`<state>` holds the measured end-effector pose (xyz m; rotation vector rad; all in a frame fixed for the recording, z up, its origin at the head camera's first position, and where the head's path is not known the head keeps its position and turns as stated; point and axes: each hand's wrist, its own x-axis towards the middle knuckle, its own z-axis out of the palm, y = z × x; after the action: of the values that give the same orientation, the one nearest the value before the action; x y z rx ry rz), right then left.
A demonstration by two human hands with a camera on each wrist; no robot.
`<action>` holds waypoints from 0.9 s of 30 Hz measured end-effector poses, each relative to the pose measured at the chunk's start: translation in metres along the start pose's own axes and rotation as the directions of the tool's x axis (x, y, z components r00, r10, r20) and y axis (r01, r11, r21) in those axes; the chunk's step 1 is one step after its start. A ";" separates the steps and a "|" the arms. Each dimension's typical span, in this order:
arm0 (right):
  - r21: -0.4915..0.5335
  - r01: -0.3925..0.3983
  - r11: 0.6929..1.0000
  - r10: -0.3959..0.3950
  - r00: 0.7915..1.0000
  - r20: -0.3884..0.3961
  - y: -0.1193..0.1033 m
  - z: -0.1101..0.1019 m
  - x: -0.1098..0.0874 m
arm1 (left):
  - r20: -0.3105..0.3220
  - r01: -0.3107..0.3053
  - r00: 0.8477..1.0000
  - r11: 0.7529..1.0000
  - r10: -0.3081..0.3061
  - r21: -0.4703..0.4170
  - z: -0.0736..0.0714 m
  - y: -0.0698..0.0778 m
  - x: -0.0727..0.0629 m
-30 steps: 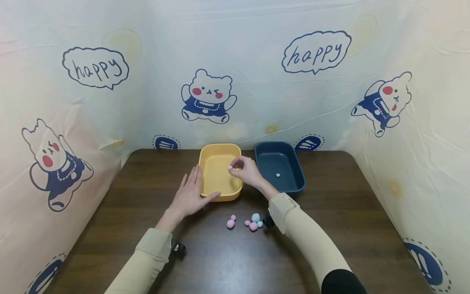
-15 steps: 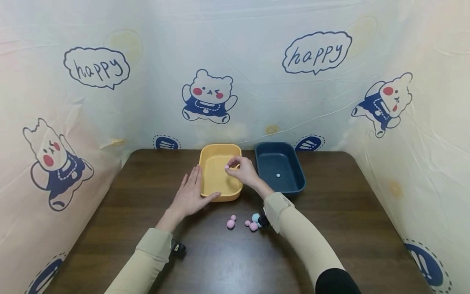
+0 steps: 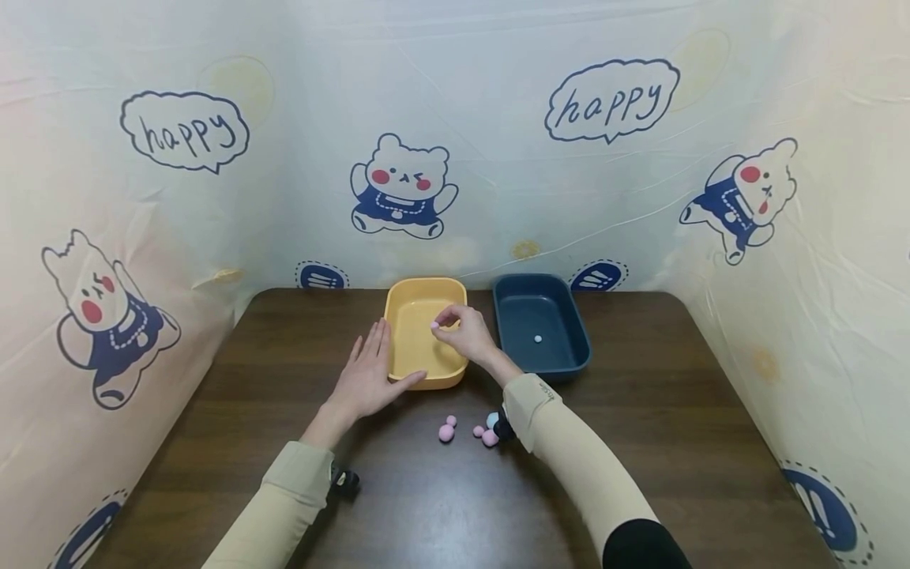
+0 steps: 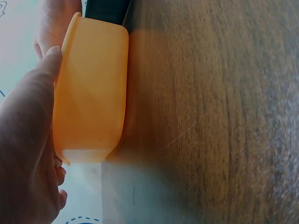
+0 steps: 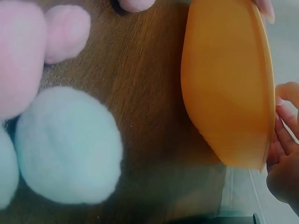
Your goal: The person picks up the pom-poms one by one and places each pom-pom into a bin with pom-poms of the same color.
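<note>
My right hand (image 3: 465,332) is over the right side of a yellow tray (image 3: 407,348), pinching a small pink pom-pom (image 3: 435,325) between thumb and fingertips. My left hand (image 3: 361,385) rests against the tray's left side, fingers straight along the wall and thumb at the front rim. In the left wrist view that thumb lies on the rim of the yellow tray (image 4: 93,84). On the table in front are two pink pom-poms (image 3: 446,433) and, nearer my right wrist, a second cluster with pink pom-poms (image 3: 490,438) and a light blue pom-pom (image 3: 493,420), partly covered by the wrist camera.
A dark blue tray (image 3: 547,312) stands right of the yellow one, with a small pale ball (image 3: 538,338) in it. Both trays stand at the far edge of the brown wooden table (image 3: 654,442). Printed cloth (image 3: 498,197) hangs behind and at the sides.
My right hand has shifted a little left over the yellow tray, still pinching the pink pom-pom. Its wrist camera now covers more of the blue pom-poms. My left hand has stayed put.
</note>
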<state>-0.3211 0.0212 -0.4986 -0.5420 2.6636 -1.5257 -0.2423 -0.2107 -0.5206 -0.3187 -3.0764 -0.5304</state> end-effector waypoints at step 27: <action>0.119 0.081 0.990 -0.076 0.996 -0.046 0.001 -0.015 -0.023 | 0.003 0.010 1.000 1.000 -0.010 0.006 0.001 -0.001 -0.001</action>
<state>-0.3027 0.0411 -0.4955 -0.6224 2.5868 -1.7239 -0.2412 -0.2117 -0.5218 -0.3049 -3.0835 -0.5219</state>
